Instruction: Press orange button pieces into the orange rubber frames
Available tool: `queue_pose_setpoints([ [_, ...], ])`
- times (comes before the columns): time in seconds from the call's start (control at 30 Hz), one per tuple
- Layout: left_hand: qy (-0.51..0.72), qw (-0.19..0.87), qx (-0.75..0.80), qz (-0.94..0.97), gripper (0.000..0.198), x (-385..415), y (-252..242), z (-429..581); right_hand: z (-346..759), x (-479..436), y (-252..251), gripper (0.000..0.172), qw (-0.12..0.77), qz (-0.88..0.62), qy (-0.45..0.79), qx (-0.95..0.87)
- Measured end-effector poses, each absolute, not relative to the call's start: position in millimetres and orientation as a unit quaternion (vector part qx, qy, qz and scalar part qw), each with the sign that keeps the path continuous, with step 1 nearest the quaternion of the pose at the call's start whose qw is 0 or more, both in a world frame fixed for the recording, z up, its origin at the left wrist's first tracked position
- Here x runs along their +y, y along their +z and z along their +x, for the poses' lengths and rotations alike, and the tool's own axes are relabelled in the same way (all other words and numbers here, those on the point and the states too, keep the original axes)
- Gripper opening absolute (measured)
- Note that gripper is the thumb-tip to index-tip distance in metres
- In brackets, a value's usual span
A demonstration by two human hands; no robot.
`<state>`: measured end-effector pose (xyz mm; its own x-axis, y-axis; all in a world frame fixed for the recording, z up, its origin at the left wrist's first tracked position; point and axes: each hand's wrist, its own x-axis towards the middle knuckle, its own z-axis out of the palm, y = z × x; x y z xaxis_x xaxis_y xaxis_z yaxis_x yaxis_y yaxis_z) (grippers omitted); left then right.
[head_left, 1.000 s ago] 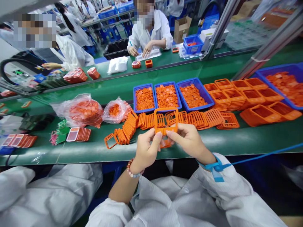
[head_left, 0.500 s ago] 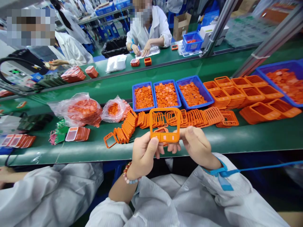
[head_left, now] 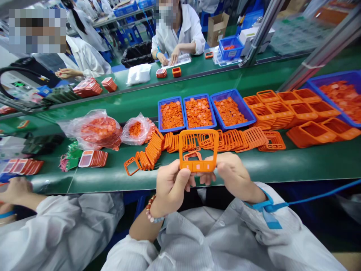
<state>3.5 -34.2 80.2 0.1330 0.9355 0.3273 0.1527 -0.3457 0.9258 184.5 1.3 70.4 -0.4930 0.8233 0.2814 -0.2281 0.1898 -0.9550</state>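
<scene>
- left hand (head_left: 170, 184) and right hand (head_left: 234, 175) both pinch the lower bar of one orange frame (head_left: 197, 166), thumbs on the front and the other fingers curled behind it
- the frame is upright in the air over the near edge of the green belt (head_left: 282, 162), not touching it
- three small pale squares show in that lower bar, so this piece looks at least partly fitted. can't tell if they're fully seated
- behind it, a long row of frames (head_left: 242, 139) leans on the belt
- the blue trays (head_left: 196, 96) look full of small orange bits
- my guess is there's plenty left to get through
- a co-worker's hand (head_left: 15, 190) is far off to the left
</scene>
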Motion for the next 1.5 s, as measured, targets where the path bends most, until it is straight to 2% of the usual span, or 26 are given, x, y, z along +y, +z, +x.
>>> queue_pose_setpoints([
  [0.1,0.488,0.359,0.429,0.67,0.037,-33.7,81.8,3.9,181.7,2.1,73.1,0.044,0.418,-0.223,0.577,-0.665],
  [0.2,0.481,0.349,0.432,0.678,0.032,-33.5,80.3,5.1,178.9,3.2,76.4,0.038,0.412,-0.242,0.577,-0.662],
  [0.33,0.493,0.344,0.45,0.66,0.026,-32.4,76.4,8.4,177.0,4.3,75.9,0.037,0.41,-0.275,0.58,-0.648],
  [0.6,0.493,0.392,0.5,0.594,0.038,-28.7,64.1,11.7,168.9,3.8,62.6,0.045,0.408,-0.336,0.578,-0.622],
  [0.67,0.495,0.419,0.511,0.564,0.04,-25.0,55.9,10.6,167.6,6.4,57.7,0.038,0.436,-0.401,0.511,-0.623],
  [0.73,0.49,0.44,0.528,0.536,0.043,-19.9,47.9,8.6,168.2,10.3,54.1,0.03,0.486,-0.475,0.364,-0.637],
  [0.77,0.487,0.447,0.536,0.526,0.045,-17.5,44.6,7.4,169.2,12.6,53.2,0.034,0.504,-0.486,0.279,-0.657],
  [0.83,0.481,0.463,0.541,0.511,0.048,-14.1,40.1,5.1,172.2,17.2,53.1,0.036,0.497,-0.44,0.147,-0.733],
  [0.93,0.464,0.491,0.531,0.512,0.05,-14.1,35.3,1.8,176.4,23.4,52.6,0.019,0.437,-0.332,0.069,-0.833],
  [1.07,0.423,0.518,0.528,0.524,0.056,-19.8,18.7,-6.7,181.2,29.6,39.0,0.015,0.378,-0.288,0.095,-0.875],
  [1.2,0.426,0.507,0.57,0.486,0.062,-27.3,-9.1,-24.0,185.9,32.3,12.3,0.018,0.306,-0.283,0.135,-0.899],
  [1.37,0.434,0.485,0.613,0.447,0.061,-39.7,-31.3,-51.1,185.1,29.7,-14.3,0.022,0.26,-0.295,0.181,-0.901],
  [1.5,0.491,0.42,0.648,0.403,0.054,-50.3,-37.0,-73.9,183.9,27.4,-23.4,0.019,0.249,-0.305,0.201,-0.897],
])
